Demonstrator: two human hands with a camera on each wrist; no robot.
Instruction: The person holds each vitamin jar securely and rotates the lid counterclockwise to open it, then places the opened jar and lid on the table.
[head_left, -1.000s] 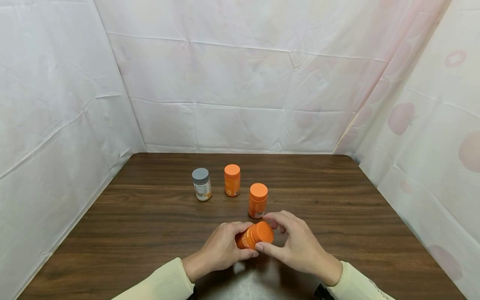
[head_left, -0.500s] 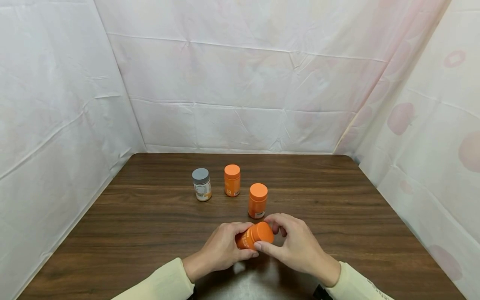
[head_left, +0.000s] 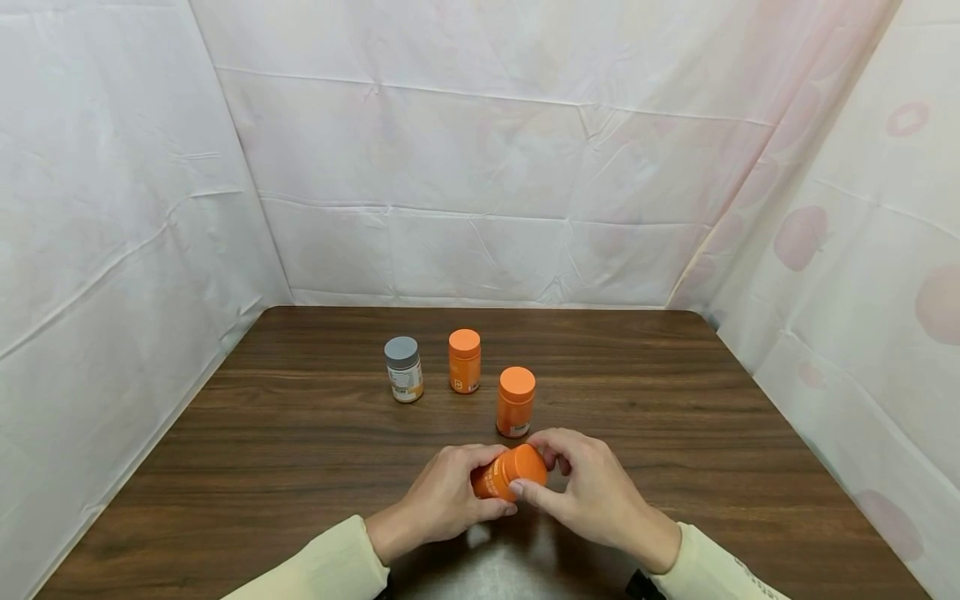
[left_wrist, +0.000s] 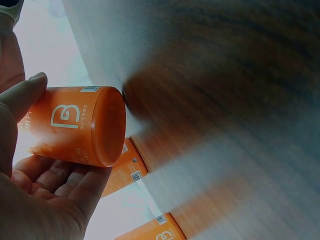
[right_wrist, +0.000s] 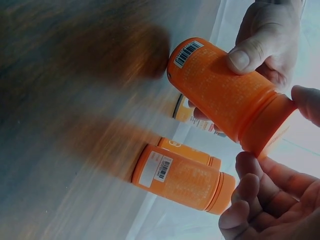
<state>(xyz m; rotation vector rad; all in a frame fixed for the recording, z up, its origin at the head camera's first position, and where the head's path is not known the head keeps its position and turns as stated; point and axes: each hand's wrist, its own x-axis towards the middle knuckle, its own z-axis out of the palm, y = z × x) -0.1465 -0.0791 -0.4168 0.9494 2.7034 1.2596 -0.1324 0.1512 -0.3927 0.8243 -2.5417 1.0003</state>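
Observation:
My left hand (head_left: 444, 497) grips the body of an orange pill bottle (right_wrist: 220, 82), its thumb on the near side. The bottle leans, with its cap end up and to the right and its base low by the table. At the cap (head_left: 531, 463), my right hand (head_left: 596, 490) pinches the rim between thumb and forefinger, while the other fingers curl beside it. The cap sits on the bottle. Just beyond the hands a second orange bottle (head_left: 516, 403) stands upright. White lettering (left_wrist: 66, 116) shows on the held bottle in the left wrist view.
Farther back stand another orange bottle (head_left: 465, 362) and a white bottle with a grey cap (head_left: 403, 370), both upright. Beneath everything is a dark wood-grain table (head_left: 675, 400). Pale printed sheets (head_left: 480, 167) hang behind it and on both sides.
My right thumb and fingertips have shifted slightly around the cap, the thumb a little to the left. The left hand and held bottle stay in place; the standing bottles have not moved.

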